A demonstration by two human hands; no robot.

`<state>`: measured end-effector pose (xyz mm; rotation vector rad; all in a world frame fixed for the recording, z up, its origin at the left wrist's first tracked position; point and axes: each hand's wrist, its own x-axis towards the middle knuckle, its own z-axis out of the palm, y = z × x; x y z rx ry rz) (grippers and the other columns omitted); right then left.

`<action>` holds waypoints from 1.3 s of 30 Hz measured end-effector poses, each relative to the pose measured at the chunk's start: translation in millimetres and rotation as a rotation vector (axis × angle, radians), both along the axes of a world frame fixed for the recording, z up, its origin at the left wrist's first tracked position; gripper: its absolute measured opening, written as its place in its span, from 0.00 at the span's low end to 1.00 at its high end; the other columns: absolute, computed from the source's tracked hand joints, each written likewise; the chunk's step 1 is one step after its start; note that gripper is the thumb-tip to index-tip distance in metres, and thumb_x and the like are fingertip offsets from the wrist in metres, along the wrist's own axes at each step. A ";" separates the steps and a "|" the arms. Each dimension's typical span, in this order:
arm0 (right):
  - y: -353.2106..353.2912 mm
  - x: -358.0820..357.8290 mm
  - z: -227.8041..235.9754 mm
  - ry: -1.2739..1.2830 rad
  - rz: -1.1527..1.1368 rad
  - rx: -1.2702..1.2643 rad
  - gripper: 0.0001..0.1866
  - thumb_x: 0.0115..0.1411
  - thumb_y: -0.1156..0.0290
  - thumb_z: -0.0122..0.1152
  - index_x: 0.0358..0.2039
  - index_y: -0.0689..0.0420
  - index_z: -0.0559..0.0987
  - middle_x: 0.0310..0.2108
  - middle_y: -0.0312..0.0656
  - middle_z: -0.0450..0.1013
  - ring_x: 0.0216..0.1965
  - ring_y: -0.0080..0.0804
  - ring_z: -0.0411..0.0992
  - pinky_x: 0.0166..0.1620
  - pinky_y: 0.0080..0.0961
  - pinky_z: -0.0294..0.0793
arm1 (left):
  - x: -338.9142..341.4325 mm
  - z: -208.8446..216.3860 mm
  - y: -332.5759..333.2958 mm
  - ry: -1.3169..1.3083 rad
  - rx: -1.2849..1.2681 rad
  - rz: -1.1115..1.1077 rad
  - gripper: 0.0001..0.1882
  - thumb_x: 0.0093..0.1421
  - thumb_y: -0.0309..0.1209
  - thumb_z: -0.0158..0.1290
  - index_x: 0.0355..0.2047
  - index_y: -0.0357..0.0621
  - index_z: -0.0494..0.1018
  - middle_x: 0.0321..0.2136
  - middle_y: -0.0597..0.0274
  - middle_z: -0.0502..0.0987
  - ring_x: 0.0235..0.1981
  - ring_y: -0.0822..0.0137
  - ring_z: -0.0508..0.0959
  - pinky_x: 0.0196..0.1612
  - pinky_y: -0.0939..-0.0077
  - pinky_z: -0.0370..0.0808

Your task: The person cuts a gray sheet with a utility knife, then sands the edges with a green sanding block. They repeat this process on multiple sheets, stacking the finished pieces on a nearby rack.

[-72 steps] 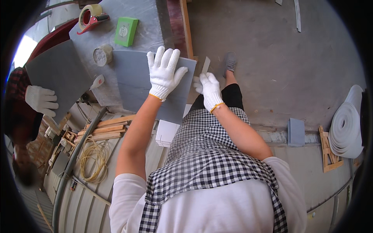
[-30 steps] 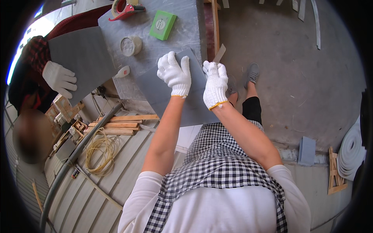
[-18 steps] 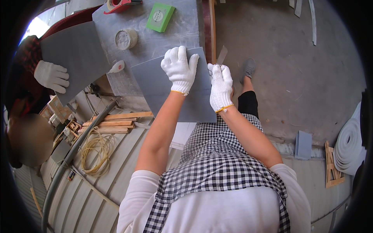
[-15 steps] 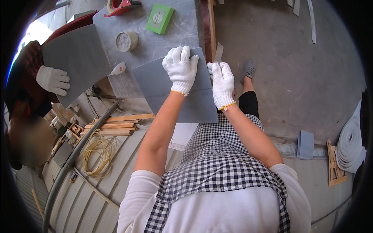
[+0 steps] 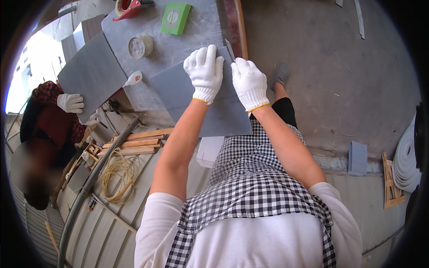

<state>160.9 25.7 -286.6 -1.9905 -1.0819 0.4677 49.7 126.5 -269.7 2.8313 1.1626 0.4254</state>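
Note:
My left hand (image 5: 205, 71), in a white knitted glove, presses on a grey flat sheet (image 5: 185, 100) lying on the table, its fingers stretched forward and spread. The sheet overhangs the table's near side. At the sheet's right edge, my gloved right hand (image 5: 250, 84) is closed around a thin flat-bladed scraper (image 5: 229, 48). Its blade points away from me and shows nearly edge-on along the sheet's edge; the handle is hidden in my fist.
At the left, a co-worker's gloved hand (image 5: 70, 103) holds another grey sheet (image 5: 91, 71). On the table (image 5: 196, 27) stand a tub (image 5: 140, 46), a green box (image 5: 175, 18), a white bottle (image 5: 133, 78) and a red tape dispenser (image 5: 132, 10). Timber strips (image 5: 138, 144) lie below left.
My right hand has moved left against the sheet's edge, and the scraper blade has turned from broadside to nearly edge-on. My left hand stays on the sheet. The co-worker's hand has shifted along their sheet.

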 end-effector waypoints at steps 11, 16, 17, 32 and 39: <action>-20.5 29.4 32.2 -0.131 -0.008 -0.115 0.06 0.64 0.65 0.59 0.32 0.52 0.76 0.25 0.43 0.74 0.25 0.45 0.77 0.27 0.39 0.77 | 38.0 27.7 -17.5 0.006 -0.029 -0.050 0.20 0.55 0.35 0.61 0.48 0.49 0.76 0.40 0.63 0.76 0.46 0.56 0.74 0.50 0.56 0.65; -28.5 44.1 45.1 -0.143 -0.013 -0.109 0.06 0.64 0.65 0.59 0.33 0.52 0.77 0.25 0.42 0.74 0.26 0.45 0.77 0.28 0.40 0.77 | 53.1 35.7 -20.2 -0.050 0.032 -0.097 0.21 0.51 0.36 0.63 0.46 0.48 0.75 0.37 0.62 0.72 0.42 0.56 0.73 0.45 0.56 0.65; -29.5 48.2 45.9 -0.160 -0.019 -0.088 0.06 0.64 0.65 0.58 0.31 0.51 0.76 0.24 0.42 0.74 0.25 0.45 0.77 0.27 0.40 0.77 | 56.8 36.9 -21.8 -0.051 0.026 -0.095 0.22 0.51 0.36 0.63 0.46 0.48 0.75 0.37 0.62 0.72 0.42 0.56 0.73 0.45 0.56 0.65; -25.1 74.4 62.4 -0.270 0.129 -0.311 0.05 0.60 0.69 0.57 0.30 0.56 0.75 0.26 0.46 0.75 0.24 0.45 0.79 0.26 0.39 0.79 | 83.8 44.1 -26.9 -0.003 -0.013 -0.099 0.21 0.51 0.34 0.63 0.45 0.47 0.74 0.36 0.62 0.72 0.41 0.56 0.72 0.46 0.56 0.65; -21.1 72.9 69.8 -0.212 0.139 -0.418 0.06 0.56 0.70 0.60 0.32 0.58 0.77 0.28 0.47 0.76 0.27 0.45 0.82 0.27 0.39 0.82 | 86.2 43.8 -31.4 0.036 -0.019 -0.076 0.21 0.51 0.34 0.62 0.46 0.47 0.74 0.36 0.63 0.72 0.42 0.57 0.72 0.47 0.56 0.65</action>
